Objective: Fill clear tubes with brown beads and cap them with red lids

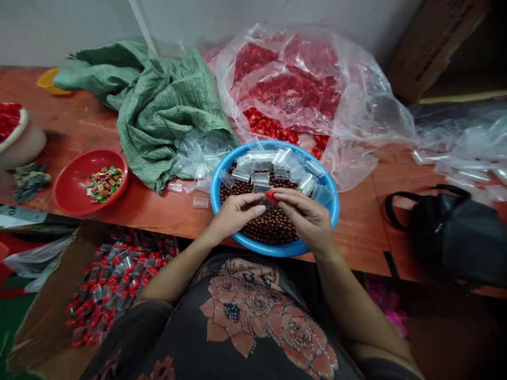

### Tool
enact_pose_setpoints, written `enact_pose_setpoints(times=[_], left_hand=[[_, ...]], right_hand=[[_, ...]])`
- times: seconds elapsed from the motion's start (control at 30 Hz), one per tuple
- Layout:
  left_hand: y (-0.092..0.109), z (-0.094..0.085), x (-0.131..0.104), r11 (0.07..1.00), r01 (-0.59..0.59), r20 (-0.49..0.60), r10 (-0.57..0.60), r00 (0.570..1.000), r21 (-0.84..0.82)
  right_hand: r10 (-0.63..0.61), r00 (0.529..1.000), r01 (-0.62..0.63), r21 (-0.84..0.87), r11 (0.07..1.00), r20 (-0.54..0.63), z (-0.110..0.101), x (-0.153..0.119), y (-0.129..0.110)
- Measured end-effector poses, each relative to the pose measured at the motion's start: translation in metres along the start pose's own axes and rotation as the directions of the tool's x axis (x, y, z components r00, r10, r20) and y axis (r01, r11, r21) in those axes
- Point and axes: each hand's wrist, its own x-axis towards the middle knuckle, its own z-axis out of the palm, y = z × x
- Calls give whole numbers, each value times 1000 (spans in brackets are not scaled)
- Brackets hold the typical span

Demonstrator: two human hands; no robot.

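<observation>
Both my hands meet over a blue basin (216, 208) of small brown balls (269, 227), with clear plastic tubes (261, 178) lying on top of them at the far side. My right hand (307, 216) pinches a red cap (272, 196) between thumb and fingers. Beside it, my left hand (241, 212) is closed around a clear tube, mostly hidden by the fingers. The cap is at the end of that tube; whether it is fully seated I cannot tell.
Behind the basin lies a clear bag of red caps (285, 79), beside a green woven sack (166, 105) and loose tubes. A red bowl (63, 184) of wrapped sweets stands left. Below it, a carton (43, 316) holds filled, red-capped tubes. A black bag (459, 237) lies right.
</observation>
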Motion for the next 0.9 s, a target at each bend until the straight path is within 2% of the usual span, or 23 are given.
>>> enact_pose_setpoints(times=[0.17,0.23,0.37,0.43,0.53,0.63,0.73,0.9], left_hand=[[0,0,-1,998,1,-18,0,1000,58],[0,0,-2,996,0,-32,3,999,89],[0,2,-3,992,-21,-72,30,997,121],[0,5,-4,988,-30,-110,47,993,148],[-1,8,-6,977,-49,-139,79,987,206],[0,9,-7,967,-69,-134,104,985,245],[1,9,-7,969,-82,-117,112,987,234],[4,9,-4,983,-71,-95,88,992,172]], right_hand=[[159,986,-156,61,986,-59,1,-3,6],[157,987,-156,23,987,-30,0,-4,6],[86,996,-82,-101,992,39,2,-6,4],[81,997,-82,-108,991,-12,7,-8,4],[158,981,-162,-28,986,-115,15,-12,1],[223,965,-218,53,975,-139,16,-15,0],[170,976,-167,37,985,-134,14,-19,3],[1,989,-20,-133,991,-145,13,-26,7]])
